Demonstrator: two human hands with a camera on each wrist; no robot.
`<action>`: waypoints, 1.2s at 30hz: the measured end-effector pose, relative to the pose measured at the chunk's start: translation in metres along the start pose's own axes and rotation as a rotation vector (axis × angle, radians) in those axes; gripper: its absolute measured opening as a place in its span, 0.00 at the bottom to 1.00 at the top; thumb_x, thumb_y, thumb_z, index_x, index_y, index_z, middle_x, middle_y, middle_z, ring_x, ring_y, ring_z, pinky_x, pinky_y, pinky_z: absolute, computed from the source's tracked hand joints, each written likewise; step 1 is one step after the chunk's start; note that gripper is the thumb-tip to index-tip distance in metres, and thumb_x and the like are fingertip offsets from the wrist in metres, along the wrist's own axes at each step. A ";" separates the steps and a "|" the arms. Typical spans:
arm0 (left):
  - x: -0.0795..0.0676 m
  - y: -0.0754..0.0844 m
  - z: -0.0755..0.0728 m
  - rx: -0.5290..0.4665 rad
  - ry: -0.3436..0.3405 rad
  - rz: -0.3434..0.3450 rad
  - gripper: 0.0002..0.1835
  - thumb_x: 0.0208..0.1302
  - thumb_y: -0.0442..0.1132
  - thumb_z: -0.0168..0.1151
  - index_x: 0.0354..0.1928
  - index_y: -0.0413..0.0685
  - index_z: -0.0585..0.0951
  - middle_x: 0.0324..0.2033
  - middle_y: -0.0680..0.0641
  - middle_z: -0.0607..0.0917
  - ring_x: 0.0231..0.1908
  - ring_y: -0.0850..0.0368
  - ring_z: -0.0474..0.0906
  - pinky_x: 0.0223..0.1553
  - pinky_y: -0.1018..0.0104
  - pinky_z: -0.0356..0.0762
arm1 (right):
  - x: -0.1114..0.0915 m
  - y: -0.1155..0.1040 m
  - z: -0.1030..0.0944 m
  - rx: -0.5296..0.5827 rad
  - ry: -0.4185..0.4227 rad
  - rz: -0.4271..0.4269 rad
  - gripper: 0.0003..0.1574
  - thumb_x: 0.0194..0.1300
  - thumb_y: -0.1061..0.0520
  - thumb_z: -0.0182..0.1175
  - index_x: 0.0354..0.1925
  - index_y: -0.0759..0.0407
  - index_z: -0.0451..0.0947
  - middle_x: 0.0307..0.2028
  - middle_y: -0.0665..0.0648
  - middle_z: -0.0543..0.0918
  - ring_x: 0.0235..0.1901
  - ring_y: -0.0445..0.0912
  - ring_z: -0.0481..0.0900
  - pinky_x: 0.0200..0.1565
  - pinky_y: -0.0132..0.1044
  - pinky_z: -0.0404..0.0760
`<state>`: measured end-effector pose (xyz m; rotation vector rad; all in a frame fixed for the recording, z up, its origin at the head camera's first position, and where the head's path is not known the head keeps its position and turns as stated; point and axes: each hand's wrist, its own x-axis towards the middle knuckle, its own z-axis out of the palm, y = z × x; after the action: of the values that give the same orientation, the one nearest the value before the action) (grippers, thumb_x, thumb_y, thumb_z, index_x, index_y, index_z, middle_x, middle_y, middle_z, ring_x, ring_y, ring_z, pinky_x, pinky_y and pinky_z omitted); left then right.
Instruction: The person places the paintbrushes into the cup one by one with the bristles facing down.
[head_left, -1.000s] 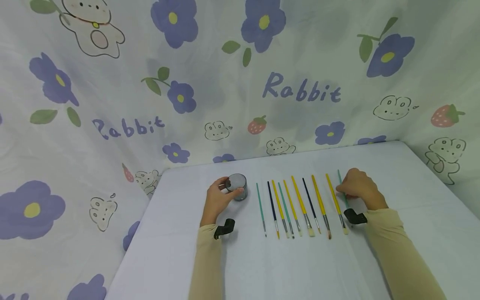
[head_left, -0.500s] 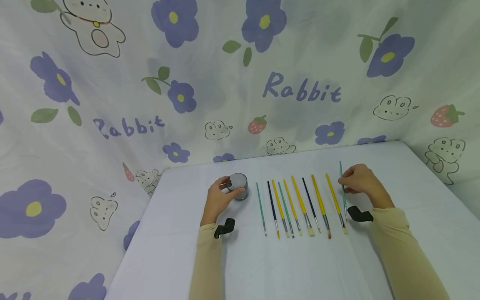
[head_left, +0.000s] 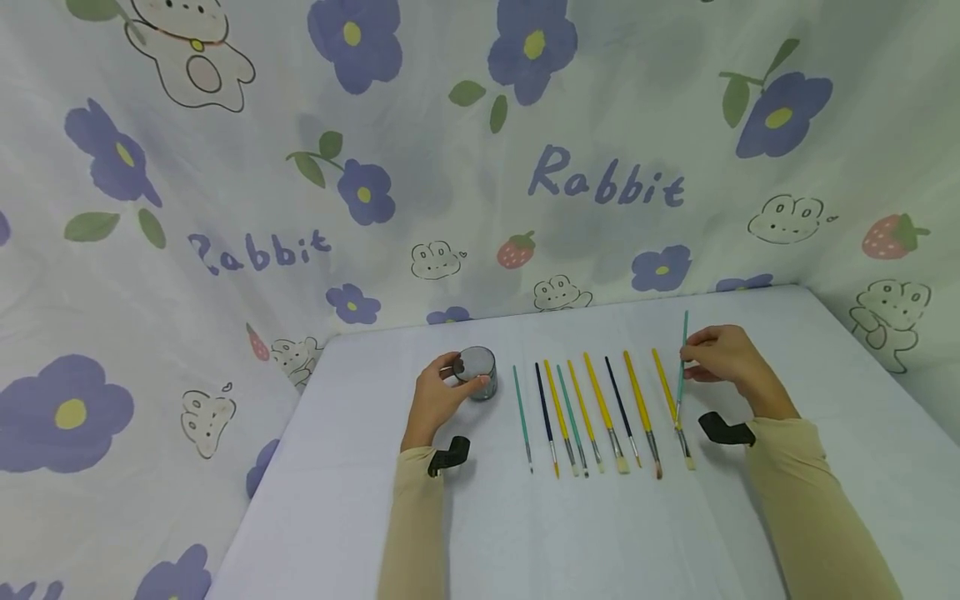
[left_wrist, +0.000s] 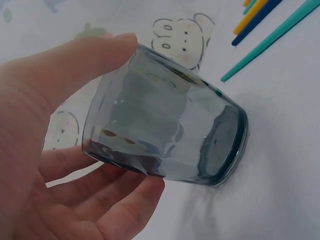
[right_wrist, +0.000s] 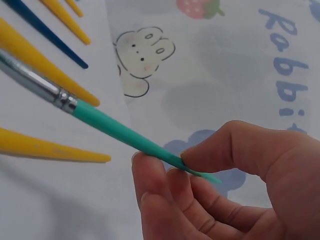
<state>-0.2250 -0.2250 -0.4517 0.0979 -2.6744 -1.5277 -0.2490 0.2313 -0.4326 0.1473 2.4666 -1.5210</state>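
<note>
In the head view my left hand (head_left: 437,398) grips a smoky, clear drinking glass (left_wrist: 170,120) at the left of the table. The thumb lies along one side near the rim, the fingers on the other. My right hand (head_left: 726,360) pinches a teal paintbrush (right_wrist: 117,131) between thumb and fingertips, at the right end of a row of brushes. The held brush points with its metal ferrule toward the near side. In the head view its lower end overlaps the rightmost yellow paintbrush (head_left: 663,379).
Several yellow, dark blue and teal brushes lie side by side on the white tabletop (head_left: 570,542), bristles toward the near side. The leftmost is a teal paintbrush (head_left: 522,417), just right of the glass. A patterned curtain (head_left: 442,192) rises behind the table's back edge.
My right hand has picked the teal brush up from the right end of the row, its handle end moving up and away. My left hand and the glass have stayed put.
</note>
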 end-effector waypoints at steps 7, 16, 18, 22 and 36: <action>0.001 -0.003 0.000 -0.026 -0.008 0.005 0.46 0.54 0.53 0.80 0.73 0.45 0.72 0.68 0.40 0.77 0.69 0.41 0.75 0.65 0.49 0.83 | -0.005 -0.004 0.002 0.158 -0.027 -0.026 0.31 0.73 0.56 0.60 0.64 0.74 0.66 0.34 0.41 0.86 0.31 0.37 0.90 0.42 0.36 0.93; 0.002 -0.003 0.004 -0.024 -0.008 0.017 0.45 0.54 0.53 0.81 0.72 0.45 0.73 0.67 0.41 0.78 0.69 0.41 0.75 0.65 0.51 0.83 | -0.013 -0.028 0.018 0.339 -0.004 -0.150 0.18 0.74 0.60 0.60 0.56 0.68 0.69 0.30 0.37 0.87 0.29 0.36 0.90 0.38 0.30 0.91; 0.002 -0.002 0.004 -0.032 -0.008 0.021 0.45 0.54 0.52 0.81 0.72 0.45 0.73 0.67 0.41 0.78 0.70 0.41 0.74 0.65 0.51 0.83 | -0.014 -0.036 0.022 0.361 0.003 -0.176 0.17 0.74 0.60 0.60 0.55 0.68 0.69 0.30 0.37 0.87 0.29 0.36 0.90 0.38 0.30 0.91; 0.002 -0.003 0.005 -0.052 -0.006 0.022 0.45 0.54 0.51 0.81 0.72 0.45 0.73 0.67 0.40 0.78 0.70 0.41 0.74 0.65 0.51 0.83 | -0.016 -0.051 0.029 0.398 0.018 -0.228 0.17 0.73 0.62 0.61 0.54 0.69 0.70 0.29 0.38 0.87 0.28 0.37 0.90 0.36 0.31 0.91; 0.001 -0.003 0.004 -0.050 -0.003 0.032 0.45 0.53 0.51 0.82 0.72 0.45 0.74 0.67 0.40 0.78 0.70 0.41 0.74 0.65 0.52 0.83 | -0.011 -0.087 0.064 0.543 -0.009 -0.295 0.15 0.70 0.65 0.64 0.50 0.69 0.71 0.31 0.45 0.88 0.28 0.40 0.91 0.37 0.33 0.92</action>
<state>-0.2259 -0.2229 -0.4563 0.0500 -2.6241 -1.5858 -0.2472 0.1349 -0.3816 -0.1376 2.0729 -2.2793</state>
